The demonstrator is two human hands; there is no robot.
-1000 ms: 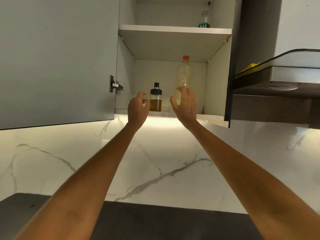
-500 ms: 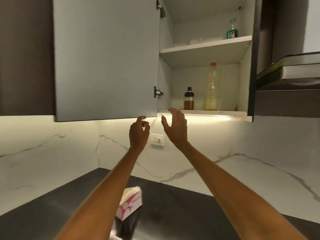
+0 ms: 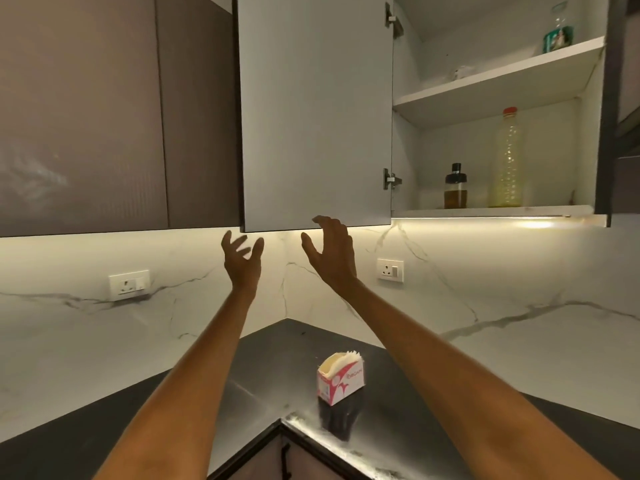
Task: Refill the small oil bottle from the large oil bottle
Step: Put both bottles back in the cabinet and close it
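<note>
Both hands, left hand (image 3: 242, 261) and right hand (image 3: 330, 252), have fingers apart, empty; reach right, grasp the large oil bottle (image 3: 508, 161) at mid-body, keeping it upright.

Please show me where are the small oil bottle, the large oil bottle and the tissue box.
small oil bottle (image 3: 455, 188): head view, on its glass body.
large oil bottle (image 3: 507, 164): head view, on its clear body.
tissue box (image 3: 343, 382): head view, on its front face.

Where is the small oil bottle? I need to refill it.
Head view, right side: the small oil bottle stands on the open cabinet's bottom shelf, left of the large oil bottle.
</note>
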